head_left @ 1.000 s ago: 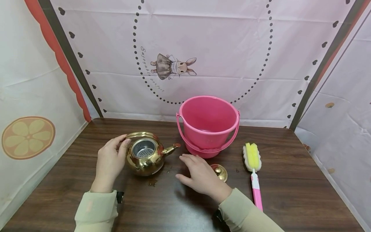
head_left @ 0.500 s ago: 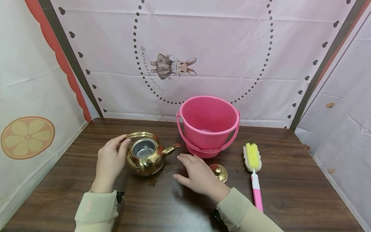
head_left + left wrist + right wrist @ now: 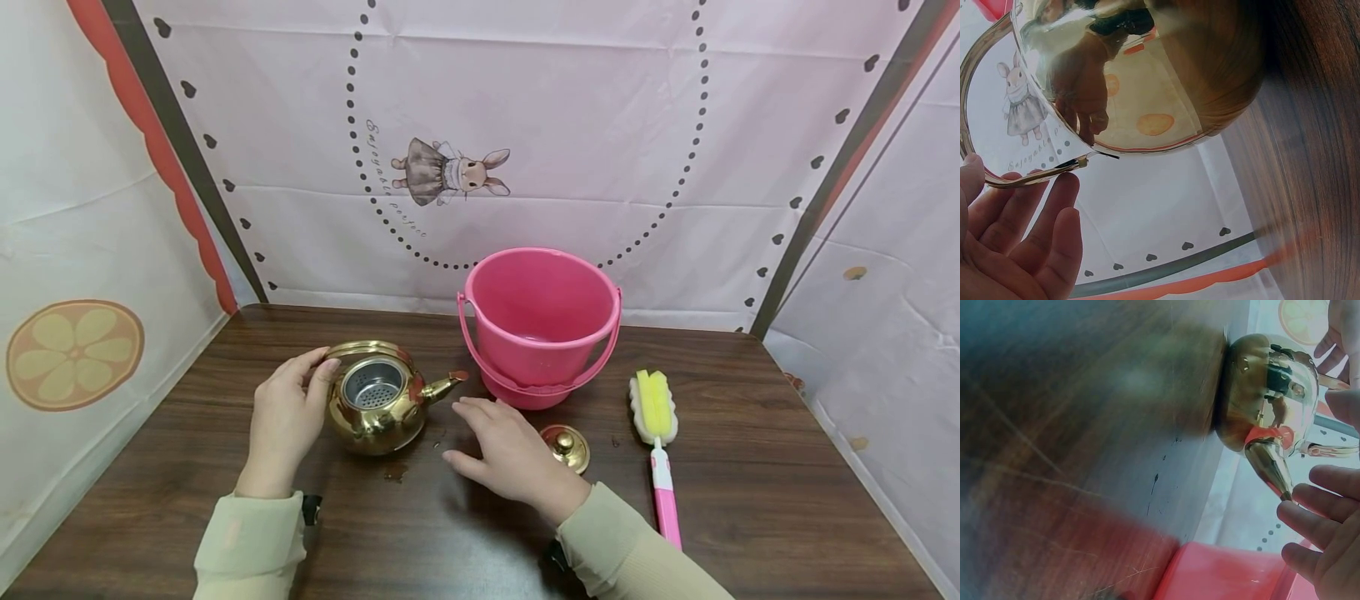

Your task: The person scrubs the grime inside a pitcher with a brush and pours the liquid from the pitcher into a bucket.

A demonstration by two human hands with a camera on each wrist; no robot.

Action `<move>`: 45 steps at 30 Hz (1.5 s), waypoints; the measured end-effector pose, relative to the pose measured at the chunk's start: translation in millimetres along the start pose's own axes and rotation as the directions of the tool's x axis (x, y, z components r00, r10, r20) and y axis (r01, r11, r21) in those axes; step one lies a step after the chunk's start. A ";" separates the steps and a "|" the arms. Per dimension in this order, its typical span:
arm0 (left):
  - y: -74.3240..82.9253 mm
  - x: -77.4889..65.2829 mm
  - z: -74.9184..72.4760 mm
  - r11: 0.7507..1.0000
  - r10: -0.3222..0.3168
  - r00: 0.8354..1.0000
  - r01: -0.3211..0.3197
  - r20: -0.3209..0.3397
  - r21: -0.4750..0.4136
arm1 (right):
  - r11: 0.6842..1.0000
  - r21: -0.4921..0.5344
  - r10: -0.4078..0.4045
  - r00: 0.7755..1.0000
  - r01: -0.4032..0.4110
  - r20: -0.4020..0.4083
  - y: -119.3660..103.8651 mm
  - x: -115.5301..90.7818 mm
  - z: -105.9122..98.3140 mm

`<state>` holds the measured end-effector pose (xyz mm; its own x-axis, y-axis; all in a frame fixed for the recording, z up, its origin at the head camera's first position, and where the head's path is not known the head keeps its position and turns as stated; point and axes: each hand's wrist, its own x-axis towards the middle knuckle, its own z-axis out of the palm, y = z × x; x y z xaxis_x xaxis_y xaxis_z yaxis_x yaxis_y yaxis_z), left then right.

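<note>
A shiny gold teapot [image 3: 378, 421] stands on the table at left, its top uncovered over a perforated metal strainer [image 3: 372, 385]. My left hand [image 3: 288, 417] pinches the teapot's arched handle [image 3: 1029, 178] between thumb and fingers. Just right of the spout [image 3: 1270, 467], my right hand [image 3: 513, 457] is held with its fingers extended, gripping nothing. Partly behind that hand lies the gold lid [image 3: 570, 448], knob up. A pink bucket [image 3: 543, 362] stands behind the right hand, its handle folded down across the front.
On the right of the brown wooden table [image 3: 765, 483] lies a sponge brush [image 3: 658, 454] with a pink and white handle. Small wet spots [image 3: 394, 472] show in front of the teapot. Printed cloth walls [image 3: 637, 108] close off the back and sides.
My right hand has drifted slightly left, showing a little more of the lid. The left hand and teapot stay in place.
</note>
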<state>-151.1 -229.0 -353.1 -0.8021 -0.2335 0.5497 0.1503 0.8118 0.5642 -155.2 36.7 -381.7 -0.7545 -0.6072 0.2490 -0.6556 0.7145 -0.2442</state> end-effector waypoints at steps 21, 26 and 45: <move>0.8 1.1 0.9 1.000 -0.010 1.000 0.010 0.004 -0.006 | 0.999 -0.020 -0.045 0.999 0.045 -0.009 -8.6 8.2 -1.7; 1.4 0.7 0.3 1.000 -0.015 1.000 0.015 0.008 -0.005 | 0.999 -0.024 -0.049 0.999 0.049 -0.015 -11.4 9.0 -1.6; -0.7 0.3 1.6 1.000 -0.010 1.000 0.010 -0.001 -0.010 | 0.998 -0.007 -0.063 0.998 0.063 -0.024 -17.8 11.9 1.6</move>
<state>-152.4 -228.7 -354.3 -0.8029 -0.2421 0.5448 0.1482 0.8040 0.5758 -152.6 16.2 -375.9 -0.7105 -0.6425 0.2868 -0.7017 0.6771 -0.2215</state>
